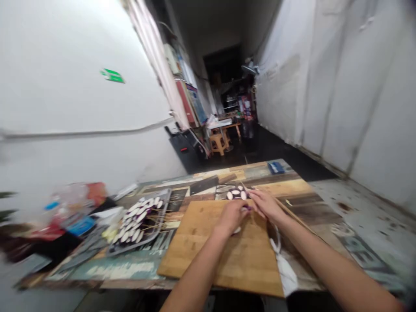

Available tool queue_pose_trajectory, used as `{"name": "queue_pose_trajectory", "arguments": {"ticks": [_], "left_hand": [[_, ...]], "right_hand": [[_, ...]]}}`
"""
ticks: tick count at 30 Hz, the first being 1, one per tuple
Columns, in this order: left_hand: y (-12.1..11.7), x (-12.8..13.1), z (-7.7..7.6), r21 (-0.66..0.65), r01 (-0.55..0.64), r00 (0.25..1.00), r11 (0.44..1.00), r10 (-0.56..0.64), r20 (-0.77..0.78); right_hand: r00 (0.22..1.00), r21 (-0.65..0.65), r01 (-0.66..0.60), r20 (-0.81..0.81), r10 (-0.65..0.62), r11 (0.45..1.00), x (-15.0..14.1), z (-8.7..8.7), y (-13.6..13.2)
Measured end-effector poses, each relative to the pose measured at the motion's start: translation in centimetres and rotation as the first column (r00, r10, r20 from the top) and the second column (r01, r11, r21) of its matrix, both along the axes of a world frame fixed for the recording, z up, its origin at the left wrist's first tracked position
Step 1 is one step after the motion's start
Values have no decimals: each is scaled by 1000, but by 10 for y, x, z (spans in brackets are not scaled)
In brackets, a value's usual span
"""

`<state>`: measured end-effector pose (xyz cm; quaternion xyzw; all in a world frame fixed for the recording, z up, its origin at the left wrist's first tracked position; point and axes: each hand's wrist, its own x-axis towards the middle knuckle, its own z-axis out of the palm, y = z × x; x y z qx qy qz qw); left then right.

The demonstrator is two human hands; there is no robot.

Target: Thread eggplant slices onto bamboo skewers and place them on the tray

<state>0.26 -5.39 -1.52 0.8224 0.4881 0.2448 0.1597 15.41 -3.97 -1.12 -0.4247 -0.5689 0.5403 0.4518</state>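
Note:
My left hand [231, 216] is closed over the wooden cutting board [191, 238], its fingertips pinching a purple-edged eggplant slice [247, 208]. Close beside it, my right hand [264, 203] has its fingers drawn together around what looks like a thin bamboo skewer [243, 185]; the fingers partly hide it. More pale eggplant slices [237, 193] with dark purple skin lie just past the board's far edge. Part of another white slice [237, 230] peeks out under my left hand. To the left, a metal tray [167, 195] bears several skewered eggplant slices [138, 219], their sticks pointing right.
Long thin sticks [297, 219] lie by my right forearm. A white cloth-like item [286, 271] with a loop rests at the board's right edge. A blue box [275, 167] sits at the table's far corner. Blurred bags [76, 208] crowd the left side.

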Motion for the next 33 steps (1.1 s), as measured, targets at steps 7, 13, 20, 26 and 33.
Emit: {"name": "queue_pose_trajectory", "arguments": {"ticks": [7, 13, 20, 26, 33], "left_hand": [[30, -25, -6, -264, -298, 515, 917, 387, 764], [37, -47, -12, -490, 95, -54, 867, 496, 867], [32, -41, -12, -558, 206, -76, 804, 582, 810], [30, -41, -9, -607, 286, -115, 741, 656, 746], [30, -41, -7, -625, 265, -131, 734, 670, 731]], "right_hand": [[991, -83, -30, -132, 19, 996, 3, -26, -2], [994, -34, -51, 97, 54, 998, -2, -20, -17], [960, 231, -70, 280, 3, 970, -11, -21, -25], [929, 365, -92, 368, -52, 927, -12, -27, -25], [919, 335, -94, 391, -48, 938, -11, -26, -25]]}}
